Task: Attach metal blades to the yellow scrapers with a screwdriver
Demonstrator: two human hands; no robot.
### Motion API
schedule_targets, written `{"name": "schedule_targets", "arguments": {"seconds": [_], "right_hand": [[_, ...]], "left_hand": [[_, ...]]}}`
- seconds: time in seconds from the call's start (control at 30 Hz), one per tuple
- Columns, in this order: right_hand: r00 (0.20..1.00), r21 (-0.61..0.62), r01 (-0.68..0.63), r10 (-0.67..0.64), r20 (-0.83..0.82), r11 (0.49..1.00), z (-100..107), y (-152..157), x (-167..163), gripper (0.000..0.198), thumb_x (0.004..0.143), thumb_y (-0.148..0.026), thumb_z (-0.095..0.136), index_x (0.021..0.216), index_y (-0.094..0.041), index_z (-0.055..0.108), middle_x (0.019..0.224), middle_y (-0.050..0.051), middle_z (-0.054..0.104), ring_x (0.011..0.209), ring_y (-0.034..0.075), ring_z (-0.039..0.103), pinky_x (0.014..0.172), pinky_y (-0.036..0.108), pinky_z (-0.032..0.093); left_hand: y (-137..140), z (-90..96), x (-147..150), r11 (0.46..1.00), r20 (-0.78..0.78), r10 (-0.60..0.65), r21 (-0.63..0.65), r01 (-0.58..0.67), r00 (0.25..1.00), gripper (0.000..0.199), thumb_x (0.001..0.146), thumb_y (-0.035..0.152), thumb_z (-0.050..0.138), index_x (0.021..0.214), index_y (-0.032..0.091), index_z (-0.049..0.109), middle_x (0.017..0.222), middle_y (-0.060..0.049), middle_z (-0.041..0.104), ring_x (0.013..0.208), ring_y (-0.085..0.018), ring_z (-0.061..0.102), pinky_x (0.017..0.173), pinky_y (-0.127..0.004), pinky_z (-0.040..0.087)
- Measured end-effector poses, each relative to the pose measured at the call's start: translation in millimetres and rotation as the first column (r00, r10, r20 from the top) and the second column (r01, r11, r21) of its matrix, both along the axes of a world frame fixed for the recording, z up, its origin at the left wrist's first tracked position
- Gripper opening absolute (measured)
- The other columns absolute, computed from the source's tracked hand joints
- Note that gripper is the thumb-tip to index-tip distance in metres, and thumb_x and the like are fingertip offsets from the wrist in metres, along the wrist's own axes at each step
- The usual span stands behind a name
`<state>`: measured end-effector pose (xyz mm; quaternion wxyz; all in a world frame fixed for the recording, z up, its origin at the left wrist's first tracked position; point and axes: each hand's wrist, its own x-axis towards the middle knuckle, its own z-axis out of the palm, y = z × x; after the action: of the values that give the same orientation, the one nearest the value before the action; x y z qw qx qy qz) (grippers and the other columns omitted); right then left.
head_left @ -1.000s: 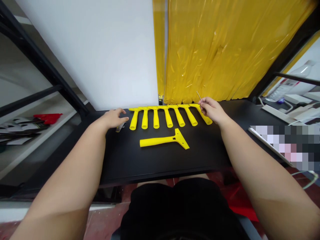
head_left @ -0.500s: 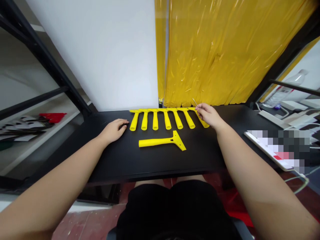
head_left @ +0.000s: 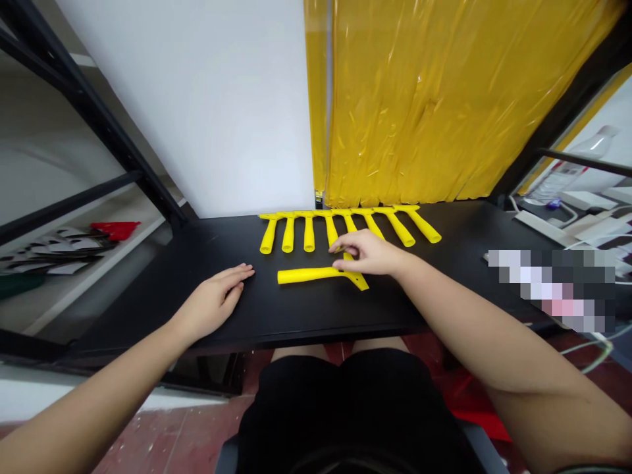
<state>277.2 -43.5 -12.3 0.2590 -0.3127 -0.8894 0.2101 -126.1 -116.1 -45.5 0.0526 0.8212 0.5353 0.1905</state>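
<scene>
On the black tabletop, my left hand (head_left: 210,303) lies flat with its fingers stretched out, holding nothing. A single yellow scraper handle (head_left: 309,276) lies crosswise in front of me, its wide T-shaped head to the right. Over that head hovers my right hand (head_left: 368,253), thumb and fingers apart; I see nothing held between them. The hand hides part of the head, and whether it touches the plastic I cannot tell. Behind, several more yellow scraper handles (head_left: 309,235) form a row, heads at the back and hollow ends facing me.
A white panel (head_left: 237,99) and a yellow plastic curtain (head_left: 419,99) stand behind the table (head_left: 222,234). Black frame posts rise on both sides. On the right are a clear bottle (head_left: 560,174) and a blurred-out device. A shelf on the left holds a red item (head_left: 116,230).
My right hand has moved from the row's right end down and left to the single scraper handle; the thin metal rod it held no longer shows. My left hand has moved nearer me and flattened.
</scene>
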Motion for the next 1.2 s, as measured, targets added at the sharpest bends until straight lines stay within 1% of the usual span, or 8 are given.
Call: {"name": "schedule_targets", "arguments": {"seconds": [0.1,0.2,0.37,0.57,0.83,1.0,1.1,1.2], "right_hand": [[0.963,0.192,-0.147,0.096,0.250,0.970,-1,-13,-30,0.028,0.089,-0.039,0.076,0.109,-0.019,0.076,0.098,0.008,0.075,0.087,0.024,0.066,0.080,0.036,0.046],[0.937,0.235,-0.160,0.072,0.342,0.959,-2,-19,-40,0.012,0.089,-0.029,0.070,0.096,-0.020,0.074,0.094,0.007,0.075,0.083,0.023,0.066,0.075,0.035,0.043],[1.000,0.027,0.012,-0.012,-0.012,1.000,10,-12,-9,0.015,0.087,-0.035,0.070,0.091,-0.021,0.067,0.066,-0.004,0.051,0.058,0.014,0.044,0.059,0.030,0.033],[0.851,-0.177,0.185,-0.247,-0.463,0.967,17,14,42,0.028,0.083,-0.038,0.076,0.076,-0.022,0.054,0.069,-0.004,0.041,0.061,0.012,0.038,0.060,0.029,0.032],[0.822,-0.199,0.210,-0.283,-0.494,0.957,6,29,57,0.030,0.084,-0.037,0.078,0.075,-0.022,0.053,0.068,-0.005,0.038,0.060,0.012,0.034,0.059,0.029,0.029],[0.829,-0.230,0.188,-0.279,-0.485,0.955,4,31,54,0.034,0.083,-0.041,0.081,0.075,-0.022,0.054,0.067,-0.004,0.041,0.060,0.012,0.037,0.059,0.028,0.031],[0.802,-0.288,0.157,-0.292,-0.520,0.945,6,30,51,0.035,0.081,-0.048,0.082,0.079,-0.021,0.059,0.069,-0.003,0.048,0.061,0.012,0.041,0.058,0.027,0.034],[0.756,-0.395,0.081,-0.315,-0.574,0.915,10,27,50,0.039,0.080,-0.053,0.080,0.077,-0.021,0.059,0.065,-0.004,0.048,0.056,0.010,0.038,0.053,0.026,0.030]], "left_hand": [[-12,-0.4,15,1.000,0.015,-0.010,-0.011,0.010,1.000,0.051,0.104,0.041,0.040,0.139,0.020,0.071,0.151,-0.008,0.065,0.145,-0.027,0.058,0.129,-0.047,0.040],[-15,0.2,29,0.999,0.017,-0.044,-0.012,0.044,0.999,0.052,0.105,0.039,0.039,0.140,0.018,0.070,0.152,-0.009,0.064,0.145,-0.027,0.057,0.129,-0.048,0.041],[-11,1.0,56,0.987,0.029,-0.160,-0.009,0.160,0.987,0.048,0.106,0.034,0.039,0.140,0.020,0.070,0.152,-0.008,0.064,0.146,-0.025,0.057,0.128,-0.047,0.044],[7,-0.9,112,0.916,0.066,-0.400,0.007,0.401,0.914,0.044,0.105,0.022,0.041,0.139,0.021,0.069,0.150,-0.007,0.066,0.145,-0.021,0.058,0.126,-0.044,0.047],[52,-4.9,187,0.767,0.083,-0.641,0.023,0.641,0.763,0.042,0.101,0.013,0.045,0.135,0.019,0.069,0.149,-0.012,0.066,0.144,-0.021,0.059,0.124,-0.042,0.048],[61,-1.9,203,0.723,0.099,-0.689,0.020,0.691,0.718,0.036,0.103,0.016,0.047,0.132,0.018,0.069,0.147,-0.013,0.067,0.143,-0.023,0.059,0.124,-0.042,0.048],[60,6.7,199,0.710,0.180,-0.704,0.138,0.691,0.687,0.032,0.106,0.017,0.047,0.130,0.020,0.068,0.137,-0.012,0.072,0.140,-0.023,0.062,0.122,-0.046,0.049],[63,18.0,190,0.743,0.284,-0.659,0.390,0.544,0.696,0.025,0.104,0.015,0.051,0.119,0.022,0.069,0.121,-0.011,0.074,0.127,-0.023,0.068,0.111,-0.048,0.057]]}}
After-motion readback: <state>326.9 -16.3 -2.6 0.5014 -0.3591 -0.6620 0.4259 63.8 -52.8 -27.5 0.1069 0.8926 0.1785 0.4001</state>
